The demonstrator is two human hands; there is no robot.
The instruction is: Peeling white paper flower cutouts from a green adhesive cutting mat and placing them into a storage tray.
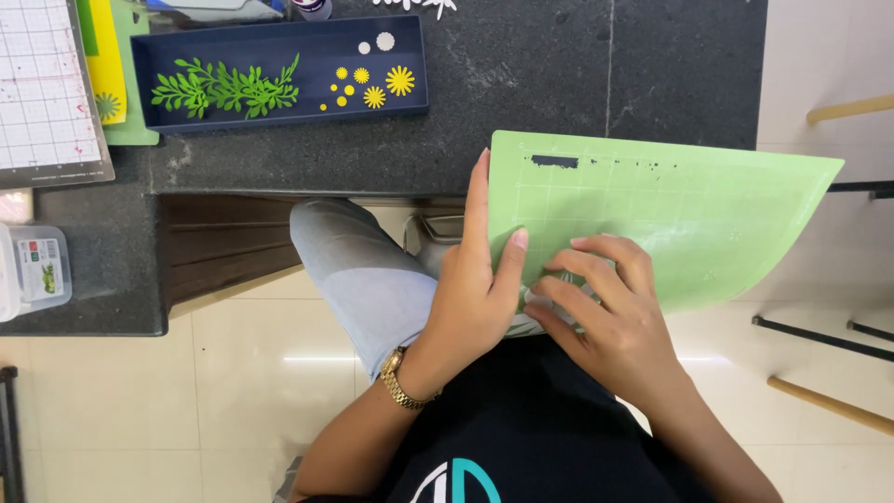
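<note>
At the far left edge of the frame a clear plastic container (33, 270) sits on the dark stone counter (559, 84), and above it, in the upper left, lies a white gridded mat (42, 88) with yellow and green paper sheets (110, 70) just beside it. Right of these, a dark blue tray (279, 112) holds green paper leaf sprigs (223, 88) in its left part and small yellow paper flowers (377, 88) with two white discs in its right part. In the middle of the frame the left hand (470, 289), with a gold wristwatch (402, 377) on its wrist, grips the left edge of a light green cutting mat (689, 214), fingers behind and thumb pressed on the front. The right hand (605, 312) has its fingers curled on the mat's lower left corner, pinching at a small pale paper piece (540, 300) there. The mat stretches to the right, held above the person's lap, its upper edge overlapping the counter's front edge.
</note>
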